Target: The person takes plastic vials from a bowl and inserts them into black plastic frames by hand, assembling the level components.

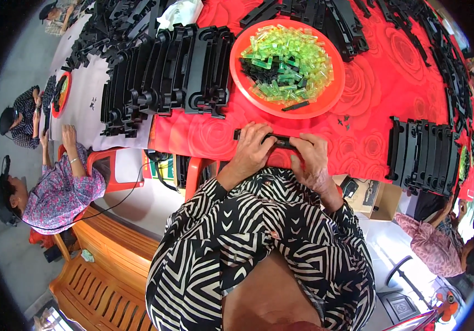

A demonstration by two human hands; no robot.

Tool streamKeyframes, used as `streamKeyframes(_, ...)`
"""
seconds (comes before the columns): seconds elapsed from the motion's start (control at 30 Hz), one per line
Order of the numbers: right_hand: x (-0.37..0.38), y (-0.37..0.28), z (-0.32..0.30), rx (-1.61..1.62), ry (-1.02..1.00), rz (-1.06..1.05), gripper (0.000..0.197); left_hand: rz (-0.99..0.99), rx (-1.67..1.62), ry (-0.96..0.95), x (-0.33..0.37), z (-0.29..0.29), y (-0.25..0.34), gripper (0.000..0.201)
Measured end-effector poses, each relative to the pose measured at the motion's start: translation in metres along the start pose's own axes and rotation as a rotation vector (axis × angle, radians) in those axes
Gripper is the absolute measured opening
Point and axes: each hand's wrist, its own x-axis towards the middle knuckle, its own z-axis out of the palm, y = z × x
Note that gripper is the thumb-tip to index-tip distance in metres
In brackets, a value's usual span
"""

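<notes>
At the near edge of the table, a long black plastic part (pixel 284 142) lies crosswise between my hands. My left hand (pixel 251 149) is closed over its left portion, and the part's end shows past the fingers. Against its right end my right hand (pixel 311 159) is closed, thumb and fingers pressing on it. Just beyond stands a round red tray (pixel 333 102), heaped with small translucent yellow-green pieces (pixel 292 52) and small black pieces (pixel 261 71). Whatever sits under my fingers is hidden.
A row of stacked black plastic parts (pixel 193 69) stands at the left, another stack (pixel 421 154) at the right. More black parts (pixel 330 22) lie behind the tray on the red tablecloth (pixel 204 132). People sit on both sides. A wooden bench (pixel 99 276) is at the lower left.
</notes>
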Motion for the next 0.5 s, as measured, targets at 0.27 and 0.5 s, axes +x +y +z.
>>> streamKeyframes(0.27,-0.003,-0.003,0.013,-0.071,-0.019,-0.028,0.043,-0.027,-0.094,0.059,-0.001,0.002,0.002,0.034)
streamKeyframes(0.5,0.005,-0.007,0.019,-0.186,-0.109,-0.083,0.038,-0.075,-0.198,0.106,-0.007,0.006,0.0,0.036)
